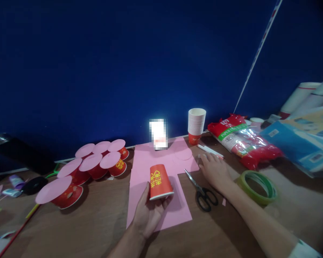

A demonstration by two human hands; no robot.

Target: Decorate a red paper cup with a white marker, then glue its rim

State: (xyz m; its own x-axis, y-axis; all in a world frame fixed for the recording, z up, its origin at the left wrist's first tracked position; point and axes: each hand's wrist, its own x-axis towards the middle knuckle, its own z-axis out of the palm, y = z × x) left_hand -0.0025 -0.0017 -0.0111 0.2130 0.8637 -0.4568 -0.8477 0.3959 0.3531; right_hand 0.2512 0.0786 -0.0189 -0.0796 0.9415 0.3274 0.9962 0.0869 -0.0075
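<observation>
Red paper cup [161, 181], white rim downward and leaning a little, sits in the left hand [148, 215], thumb on one side and fingers curled round the other; held over the pink sheet [141, 172]. Its side carries yellow Chinese characters, resembling the double-happiness sign, set in two columns. Right hand [214, 170]: palm down, fingers loosely extended, fingertips by the sheet's right-hand corner and just beside some white sticks [210, 151]; anything under the palm is hidden. Black-handled scissors [200, 187] lie between the two hands, tips toward the sheet. To the left, seven upturned red cups [72, 197] stand grouped, each topped with a pink disc [54, 190] wider than its base; yellow characters of the same kind show on one of them. Behind the sheet's right side, a nested stack of cups [196, 123], mouths up, white rims tightly layered, lowest wall red. Right of that, a red plastic bag [244, 143] with a green band; "PAPER" legible in white, the letters after it unclear, small logo above too soft to read. Farther right, a blue and yellow packet [285, 139], its small label unreadable. Tape roll [244, 188] lies by the right forearm. Bright upright rectangle [158, 133] at the sheet's far edge is pixelated, contents unreadable. Dark blue wall [110, 64] behind everything.
</observation>
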